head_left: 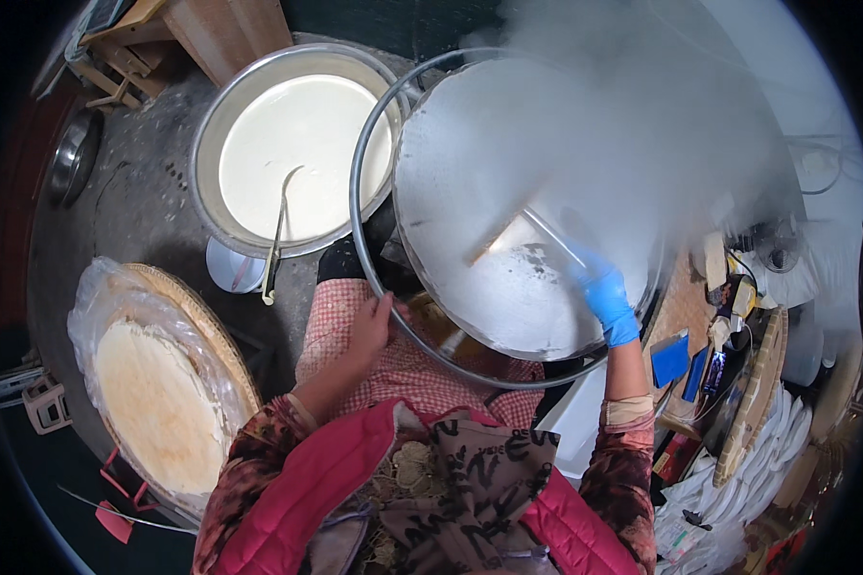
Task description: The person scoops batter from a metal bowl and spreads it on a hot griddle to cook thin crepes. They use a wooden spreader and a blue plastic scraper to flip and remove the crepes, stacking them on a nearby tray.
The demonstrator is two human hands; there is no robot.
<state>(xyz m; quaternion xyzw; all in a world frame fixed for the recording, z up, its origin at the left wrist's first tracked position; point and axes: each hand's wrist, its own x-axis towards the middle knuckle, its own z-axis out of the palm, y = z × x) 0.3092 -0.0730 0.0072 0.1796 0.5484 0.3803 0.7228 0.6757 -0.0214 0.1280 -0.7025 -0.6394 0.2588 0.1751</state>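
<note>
Your left hand [369, 331] grips the metal ring [358, 192]; your blue-gloved right hand [606, 295] grips a scraper [550, 233] over the steaming round surface [451, 192].

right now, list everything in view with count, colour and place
Metal ring: 1, grey, centre
Round surface: 1, greyish-white, inside ring, partly under steam
T-shaped tool: 1, brownish, on that surface
Basin: 1, silver, upper left
Liquid: 1 batch, creamy white, in basin
Ladle: 1, silver, across basin rim
Shallow bowl: 1, pale, below basin
Steel bowl: 1, silver, far left
Wooden furniture: uncountable, brown, upper left
Woven trays: 2, tan, left and right
Flat rounds: uncountable, cream, on left tray
Plastic sheet: 1, clear, left tray
Blue items: at least 2, blue, right
Bags: uncountable, white, lower right
Left hand: 1, bare, fingers on ring
Right hand: 1, blue-gloved, holding tool
</note>
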